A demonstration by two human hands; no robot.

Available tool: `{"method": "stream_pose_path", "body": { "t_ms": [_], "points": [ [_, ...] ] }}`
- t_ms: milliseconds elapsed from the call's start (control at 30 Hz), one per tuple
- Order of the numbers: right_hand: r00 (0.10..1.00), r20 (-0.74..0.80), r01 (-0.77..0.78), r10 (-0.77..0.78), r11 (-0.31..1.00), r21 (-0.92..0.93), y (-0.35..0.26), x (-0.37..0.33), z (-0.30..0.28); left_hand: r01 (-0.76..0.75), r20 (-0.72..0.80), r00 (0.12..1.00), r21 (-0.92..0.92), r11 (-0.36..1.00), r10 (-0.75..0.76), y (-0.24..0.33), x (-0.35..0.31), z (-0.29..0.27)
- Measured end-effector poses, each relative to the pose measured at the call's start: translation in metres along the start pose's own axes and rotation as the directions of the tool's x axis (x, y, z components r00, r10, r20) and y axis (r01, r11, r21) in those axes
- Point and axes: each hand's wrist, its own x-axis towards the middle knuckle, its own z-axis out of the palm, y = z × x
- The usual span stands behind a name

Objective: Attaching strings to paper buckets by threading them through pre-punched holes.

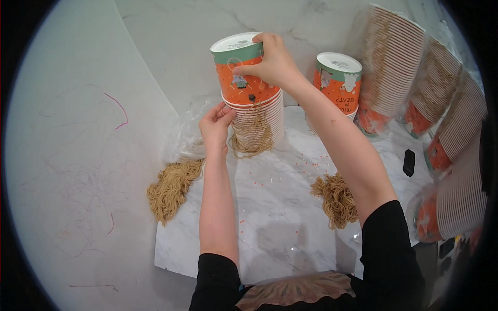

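An orange paper bucket (249, 78) with a green band and white base sits upside down atop a tall stack of nested buckets (275, 114). My right hand (275, 59) grips it from the right, with the thumb on its printed side and the fingers over the base edge. At the left of its rim, my left hand (215, 124) has its fingers pinched together; whatever lies between them is too small to make out. Tan cords (254, 132) hang in loops down the front of the stack. A dark round spot shows where they meet the top bucket.
A second upside-down bucket stack (337, 83) stands right of the first. Bagged bucket stacks (391, 62) line the right side. Tan cord bundles lie at left (174, 189) and right (334, 199) on the marble-patterned table (275, 207). A small black object (409, 163) and orange specks lie there too.
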Motion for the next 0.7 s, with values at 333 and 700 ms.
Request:
{"method": "stream_pose_path", "body": {
  "t_ms": [333,700],
  "points": [
    [0.997,-0.034,0.070,-0.073,0.994,-0.085,0.004,-0.009,0.005,-0.017,-0.098,0.994,0.244,0.970,0.042,0.025,0.015,-0.058],
    [0.912,-0.303,0.064,-0.275,0.827,-0.558,0.093,-0.076,-0.113,-0.822,-0.173,0.215,-0.563,0.083,0.961,0.183,-0.250,-0.061]
  ]
}}
